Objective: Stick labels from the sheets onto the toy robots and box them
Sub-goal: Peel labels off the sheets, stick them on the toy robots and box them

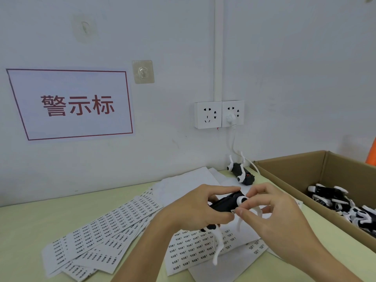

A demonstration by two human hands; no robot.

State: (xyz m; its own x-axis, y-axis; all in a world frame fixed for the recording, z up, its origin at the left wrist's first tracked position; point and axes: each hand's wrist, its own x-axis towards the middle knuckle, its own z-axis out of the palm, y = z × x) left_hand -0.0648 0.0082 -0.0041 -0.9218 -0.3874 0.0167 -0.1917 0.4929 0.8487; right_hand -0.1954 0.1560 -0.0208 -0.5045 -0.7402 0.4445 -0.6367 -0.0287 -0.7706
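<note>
Wall sign (70,104) reading 警示标, label sheets (105,235) print illegible

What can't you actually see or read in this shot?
Head view only:
- Print on the label sheets: too small to read.
- Body of the held toy: mostly covered by the left hand and right hand.
- Box: cut off by the right edge, so the toys inside can't be counted.

Head view, downward (close) over table (30,224)
</note>
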